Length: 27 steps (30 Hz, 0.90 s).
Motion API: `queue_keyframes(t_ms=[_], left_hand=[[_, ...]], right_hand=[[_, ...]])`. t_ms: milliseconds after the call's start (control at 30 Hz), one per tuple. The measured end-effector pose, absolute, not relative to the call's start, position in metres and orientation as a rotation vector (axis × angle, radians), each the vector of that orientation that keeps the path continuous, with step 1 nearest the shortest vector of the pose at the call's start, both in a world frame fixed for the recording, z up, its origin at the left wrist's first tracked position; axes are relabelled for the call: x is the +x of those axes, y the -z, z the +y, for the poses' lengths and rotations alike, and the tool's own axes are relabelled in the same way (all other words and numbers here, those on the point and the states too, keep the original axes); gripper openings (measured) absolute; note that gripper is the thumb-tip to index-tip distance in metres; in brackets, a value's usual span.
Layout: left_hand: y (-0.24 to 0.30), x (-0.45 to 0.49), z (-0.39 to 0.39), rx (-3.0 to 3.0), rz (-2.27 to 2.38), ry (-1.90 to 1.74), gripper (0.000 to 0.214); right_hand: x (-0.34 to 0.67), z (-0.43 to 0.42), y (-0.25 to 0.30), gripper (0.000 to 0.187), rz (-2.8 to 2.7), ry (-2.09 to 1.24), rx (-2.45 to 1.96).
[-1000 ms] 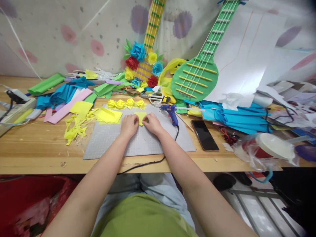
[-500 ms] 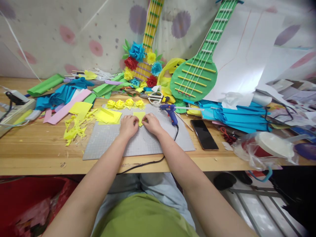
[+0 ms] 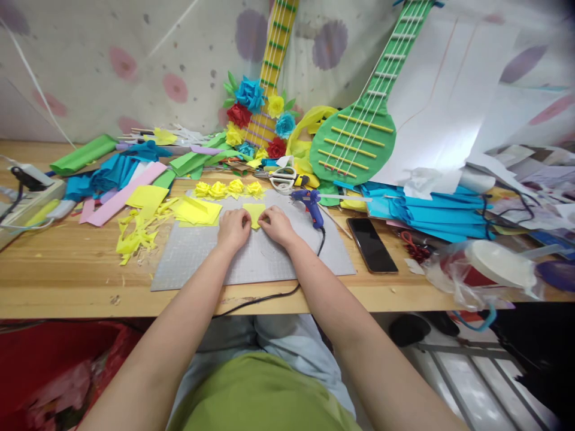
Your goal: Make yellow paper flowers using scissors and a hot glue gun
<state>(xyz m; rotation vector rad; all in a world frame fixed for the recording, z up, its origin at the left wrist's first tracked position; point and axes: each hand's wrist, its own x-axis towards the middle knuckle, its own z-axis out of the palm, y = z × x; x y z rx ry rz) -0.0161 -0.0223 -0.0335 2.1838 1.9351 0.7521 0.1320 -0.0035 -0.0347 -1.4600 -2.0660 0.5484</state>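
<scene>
A small piece of yellow crepe paper (image 3: 254, 212) is held upright above the grey cutting mat (image 3: 193, 263). My left hand (image 3: 234, 228) pinches its lower left edge between thumb and fingers. On the other side, my right hand (image 3: 276, 225) pinches the lower right edge. The paper's bottom comes to a blunt point between the two hands. Beyond it stands a row of several yellow paper flowers (image 3: 218, 190). A stack of yellow paper squares (image 3: 196, 211) lies left of my left hand. The blue glue gun (image 3: 309, 203) rests to the right of my right hand.
White-handled scissors (image 3: 283, 179) lie behind the mat. A black phone (image 3: 372, 244) is at right, near a plastic-wrapped cup (image 3: 489, 266). Yellow scraps (image 3: 135, 236) lie left. A green paper instrument (image 3: 354, 143) and a flowered yellow one (image 3: 269, 72) lean at the back.
</scene>
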Motion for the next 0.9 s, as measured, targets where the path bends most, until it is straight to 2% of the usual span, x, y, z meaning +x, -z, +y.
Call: queue_keyframes(t_ms=[567,900], left_hand=[[0.0337,-0.0133,-0.0229,2.245,1.968,-0.697,0.016],[0.0357,-0.0191,-0.0226,2.188,1.881,-0.794,0.022]], right_hand=[[0.1309,-0.0032,0.0379,0.009,-2.045,-0.525,-1.438],[0.1325,-0.0046,0.0348,0.010,-2.052,-0.565,-1.420]])
